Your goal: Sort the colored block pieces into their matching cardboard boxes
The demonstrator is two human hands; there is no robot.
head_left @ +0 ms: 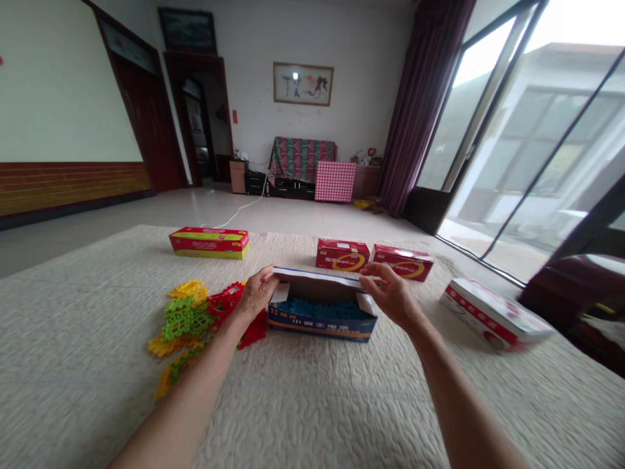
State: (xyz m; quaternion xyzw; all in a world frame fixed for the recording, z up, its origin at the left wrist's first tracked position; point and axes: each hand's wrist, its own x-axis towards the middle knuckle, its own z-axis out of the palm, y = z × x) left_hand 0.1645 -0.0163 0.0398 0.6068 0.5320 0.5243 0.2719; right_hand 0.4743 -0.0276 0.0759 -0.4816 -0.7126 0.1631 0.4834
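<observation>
In front of me a dark blue cardboard box (322, 327) stands on the quilted cover with its lid (317, 276) raised. Dark blue plastic pieces (319, 308) lie inside it. My left hand (258, 291) pinches the left end of the lid between thumb and fingers. At the lid's right end, my right hand (388, 290) has its bent fingers and thumb closed on the edge. Left of the box, partly behind my left forearm, lies a loose pile of red lattice pieces (227, 303), green lattice pieces (183, 319) and yellow lattice pieces (188, 290).
A red and yellow-green box (209, 243) sits at the far left of the cream quilted cover (312, 410). Two dark red boxes, a left one (342, 254) and a right one (404, 262), stand behind the blue box. To the right lies a white and red box (495, 314).
</observation>
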